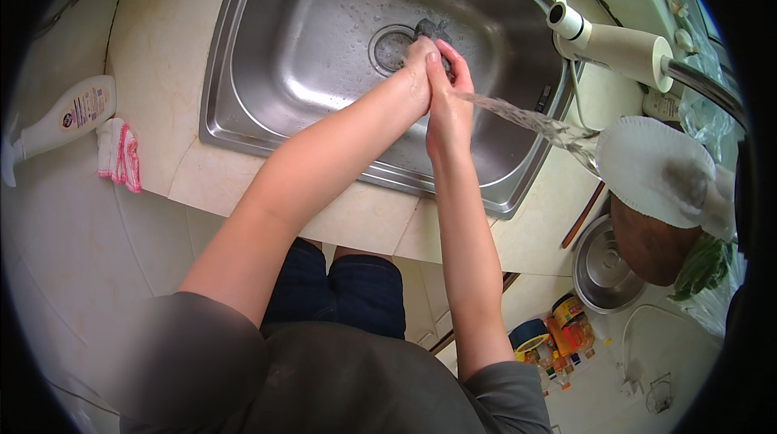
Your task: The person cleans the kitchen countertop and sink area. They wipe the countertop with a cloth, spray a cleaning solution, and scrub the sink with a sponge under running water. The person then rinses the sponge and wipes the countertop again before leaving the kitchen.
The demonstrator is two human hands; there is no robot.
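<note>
Both my hands are wet and pressed together over the stainless steel sink. My left hand reaches in from the left, and its fingers are largely hidden. Against it lies my right hand, thumb on the left hand and fingers curved at its far side. A stream of water runs from the right onto my right hand. Just beyond my fingers, beside the drain, is a dark grey clump, possibly a scouring pad. Whether my left fingers touch it is hidden.
A white faucet body with a curved metal spout stands right, near a frilled white cover. A steel bowl and brown round board sit below. Left are a spray bottle and pink-edged cloth.
</note>
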